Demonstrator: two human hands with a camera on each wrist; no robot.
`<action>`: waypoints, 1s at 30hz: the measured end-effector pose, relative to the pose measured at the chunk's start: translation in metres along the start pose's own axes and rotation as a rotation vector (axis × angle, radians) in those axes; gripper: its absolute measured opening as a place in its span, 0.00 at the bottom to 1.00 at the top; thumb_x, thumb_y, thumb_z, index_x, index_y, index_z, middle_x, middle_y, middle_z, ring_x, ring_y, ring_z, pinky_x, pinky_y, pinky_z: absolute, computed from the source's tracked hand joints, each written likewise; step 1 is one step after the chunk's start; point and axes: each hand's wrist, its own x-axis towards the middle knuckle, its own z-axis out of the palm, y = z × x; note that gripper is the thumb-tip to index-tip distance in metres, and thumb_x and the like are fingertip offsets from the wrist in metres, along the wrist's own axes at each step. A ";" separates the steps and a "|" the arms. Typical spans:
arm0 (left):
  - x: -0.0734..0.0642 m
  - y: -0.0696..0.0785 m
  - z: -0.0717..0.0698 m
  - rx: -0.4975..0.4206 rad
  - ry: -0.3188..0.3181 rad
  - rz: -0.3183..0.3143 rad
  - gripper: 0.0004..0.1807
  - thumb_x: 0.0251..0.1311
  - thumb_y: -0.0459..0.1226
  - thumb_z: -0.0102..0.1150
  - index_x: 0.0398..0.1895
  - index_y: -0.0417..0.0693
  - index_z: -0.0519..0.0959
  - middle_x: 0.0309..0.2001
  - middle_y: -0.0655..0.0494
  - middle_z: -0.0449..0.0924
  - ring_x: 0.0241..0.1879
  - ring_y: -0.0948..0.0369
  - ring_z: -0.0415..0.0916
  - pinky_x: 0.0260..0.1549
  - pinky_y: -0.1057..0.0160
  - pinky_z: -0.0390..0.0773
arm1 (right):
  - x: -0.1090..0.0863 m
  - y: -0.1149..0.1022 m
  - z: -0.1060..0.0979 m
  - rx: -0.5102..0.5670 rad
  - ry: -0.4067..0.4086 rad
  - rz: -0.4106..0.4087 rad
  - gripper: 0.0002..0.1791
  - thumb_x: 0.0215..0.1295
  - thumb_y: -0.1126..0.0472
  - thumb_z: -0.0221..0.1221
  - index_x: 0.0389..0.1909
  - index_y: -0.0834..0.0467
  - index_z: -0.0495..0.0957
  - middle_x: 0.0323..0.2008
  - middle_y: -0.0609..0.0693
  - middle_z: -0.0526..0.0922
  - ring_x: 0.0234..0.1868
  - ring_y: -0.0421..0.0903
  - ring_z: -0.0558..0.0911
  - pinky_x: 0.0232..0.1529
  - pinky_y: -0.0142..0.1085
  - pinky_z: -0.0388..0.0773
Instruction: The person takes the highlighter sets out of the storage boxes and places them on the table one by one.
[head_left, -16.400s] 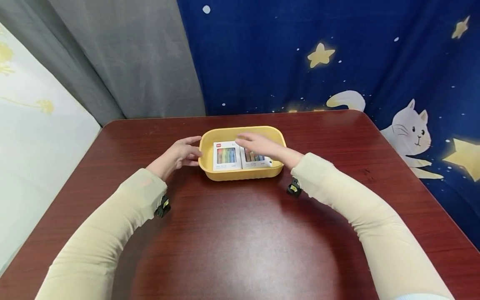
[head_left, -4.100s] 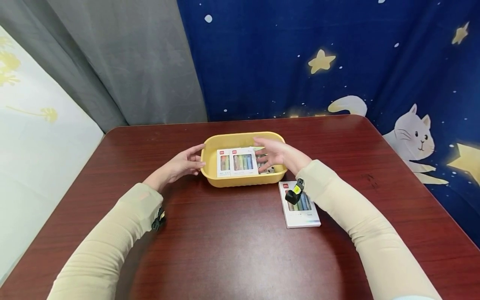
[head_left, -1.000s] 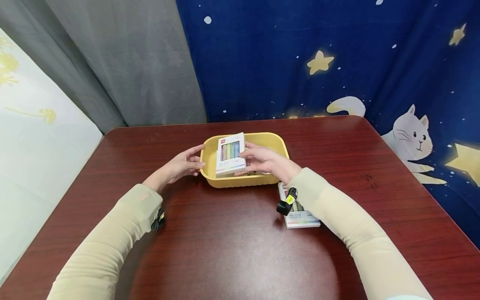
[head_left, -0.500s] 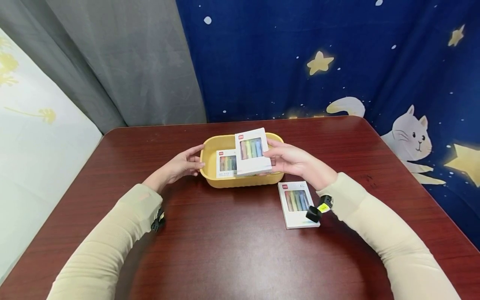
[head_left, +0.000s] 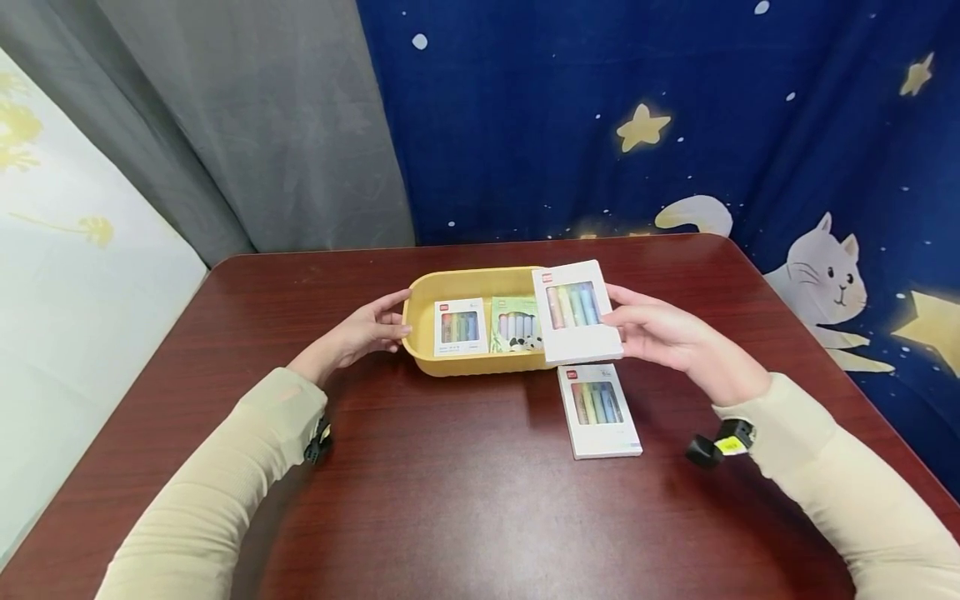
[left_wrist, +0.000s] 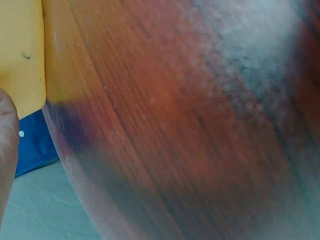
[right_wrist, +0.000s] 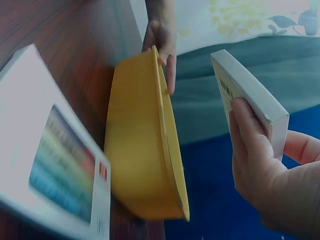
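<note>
My right hand (head_left: 667, 333) pinches a white crayon box (head_left: 579, 342) by its right edge, thumb on the front face and fingers behind. The box has a window onto pastel sticks and is held tilted, overlapping the right end of the yellow basket (head_left: 480, 364) in the head view. In the right wrist view it is raised beside the basket's rim. My left hand (head_left: 356, 337) holds the basket's left end between thumb and fingers. Inside the basket lie a white crayon box (head_left: 459, 348) and a green box (head_left: 516, 321) with a panda picture.
Another white crayon box (head_left: 607, 437) lies flat on the dark red wooden table (head_left: 450, 500), in front of the basket's right end. Grey and blue curtains (head_left: 510, 125) hang behind the table's far edge.
My right hand has lifted the white crayon box out of the basket and moved it right, uncovering the green panda box. The left hand has stayed on the basket's end.
</note>
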 end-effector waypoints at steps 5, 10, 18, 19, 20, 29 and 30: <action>0.000 0.000 0.001 0.002 -0.003 -0.001 0.40 0.60 0.28 0.53 0.72 0.50 0.46 0.41 0.46 0.71 0.27 0.64 0.74 0.28 0.69 0.76 | -0.023 -0.003 -0.019 -0.003 0.012 -0.014 0.38 0.67 0.74 0.39 0.71 0.54 0.31 0.46 0.51 0.78 0.45 0.46 0.79 0.44 0.40 0.78; -0.001 0.002 0.001 0.006 0.000 -0.004 0.40 0.60 0.29 0.53 0.72 0.50 0.45 0.41 0.46 0.71 0.27 0.64 0.74 0.28 0.69 0.76 | -0.041 0.000 -0.041 -0.055 0.028 0.018 0.38 0.67 0.74 0.41 0.70 0.57 0.30 0.47 0.51 0.78 0.45 0.47 0.79 0.45 0.41 0.78; -0.002 0.002 0.001 0.004 0.004 -0.007 0.40 0.60 0.30 0.53 0.72 0.51 0.46 0.40 0.47 0.71 0.27 0.63 0.74 0.29 0.69 0.76 | -0.063 0.020 -0.081 -0.099 0.024 0.111 0.39 0.67 0.73 0.42 0.68 0.60 0.27 0.46 0.51 0.78 0.46 0.48 0.79 0.46 0.43 0.77; -0.002 0.002 0.001 0.002 0.005 -0.008 0.40 0.60 0.30 0.53 0.72 0.51 0.46 0.40 0.47 0.71 0.27 0.64 0.74 0.28 0.69 0.76 | -0.065 0.023 -0.086 -0.091 0.013 0.120 0.37 0.67 0.73 0.41 0.68 0.60 0.30 0.47 0.52 0.78 0.46 0.48 0.79 0.47 0.43 0.77; -0.002 0.002 0.001 0.000 0.006 -0.009 0.40 0.60 0.30 0.53 0.72 0.51 0.46 0.40 0.47 0.71 0.27 0.64 0.74 0.28 0.69 0.76 | -0.067 0.025 -0.090 -0.086 0.002 0.126 0.36 0.67 0.73 0.41 0.68 0.60 0.31 0.47 0.52 0.78 0.46 0.48 0.79 0.47 0.43 0.77; -0.001 0.001 0.000 0.014 0.001 -0.009 0.40 0.60 0.30 0.54 0.72 0.51 0.46 0.42 0.46 0.70 0.28 0.63 0.74 0.29 0.69 0.76 | -0.075 0.046 -0.110 -0.073 -0.088 0.149 0.34 0.67 0.74 0.40 0.66 0.61 0.32 0.49 0.54 0.77 0.49 0.51 0.78 0.49 0.46 0.75; -0.001 0.001 0.000 0.016 0.001 -0.009 0.40 0.60 0.31 0.54 0.72 0.51 0.46 0.42 0.45 0.70 0.28 0.63 0.74 0.29 0.69 0.76 | -0.075 0.048 -0.111 -0.070 -0.097 0.149 0.33 0.67 0.74 0.40 0.66 0.61 0.34 0.49 0.54 0.77 0.49 0.51 0.78 0.49 0.46 0.75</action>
